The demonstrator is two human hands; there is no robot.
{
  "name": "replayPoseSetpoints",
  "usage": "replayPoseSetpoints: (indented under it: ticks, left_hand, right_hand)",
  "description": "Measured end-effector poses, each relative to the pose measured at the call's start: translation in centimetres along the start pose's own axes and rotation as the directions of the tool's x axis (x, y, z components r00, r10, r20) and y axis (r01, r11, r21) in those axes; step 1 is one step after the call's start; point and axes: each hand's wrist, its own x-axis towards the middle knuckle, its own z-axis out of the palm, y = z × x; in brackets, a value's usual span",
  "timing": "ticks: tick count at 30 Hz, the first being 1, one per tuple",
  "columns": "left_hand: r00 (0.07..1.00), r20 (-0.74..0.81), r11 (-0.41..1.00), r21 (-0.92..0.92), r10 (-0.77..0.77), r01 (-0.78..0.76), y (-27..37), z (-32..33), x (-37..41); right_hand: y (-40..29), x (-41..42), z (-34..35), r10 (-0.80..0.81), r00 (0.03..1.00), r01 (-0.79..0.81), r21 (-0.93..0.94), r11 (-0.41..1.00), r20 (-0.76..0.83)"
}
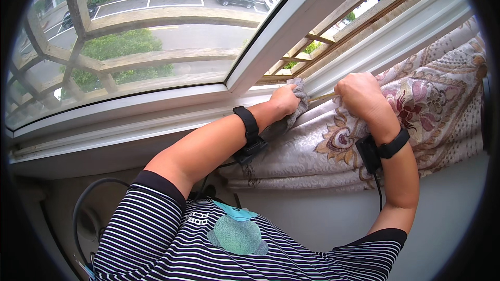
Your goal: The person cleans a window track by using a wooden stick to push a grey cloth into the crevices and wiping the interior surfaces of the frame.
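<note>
My left hand (287, 99) grips a grey cloth (300, 101) at the corner of the window track, near the foot of the white sliding sash (287, 31). Part of the cloth hangs down below the hand. My right hand (361, 94), in a fist, holds a thin yellowish stick (322, 96) in front of the curtain. The stick runs leftward to the cloth; its far end is hidden there. White window track (383, 43) with long grooves stretches behind my right hand toward the upper right.
A floral curtain (343, 148) is bunched along the right side, close to both arms. Beyond the window pane (156, 47) stands a wooden lattice (172, 60), with a street below. Black wrist straps carry devices with cables. A dark hose (80, 210) curves at lower left.
</note>
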Motion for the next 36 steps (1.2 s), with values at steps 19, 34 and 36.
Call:
replayPoseSetpoints:
  ticks: [19, 34, 36]
  left_hand:
    - [0.972, 0.101, 0.922, 0.307, 0.213, -0.234, 1.6, -0.2, -3.7]
    - [0.975, 0.116, 0.860, 0.459, 0.191, -0.224, 1.8, -0.4, -5.6]
    - [0.982, 0.064, 0.896, 0.402, 0.179, -0.190, 1.4, -0.3, -5.7]
  right_hand:
    - [-2.8, 1.3, 2.2, -0.102, 0.993, 0.100, -0.032, 0.994, -0.061]
    - [-1.8, 1.6, 2.9, -0.059, 0.993, 0.057, -0.020, 0.998, -0.105]
    - [-1.9, 1.7, 2.9, -0.036, 0.993, 0.033, -0.025, 0.999, -0.108]
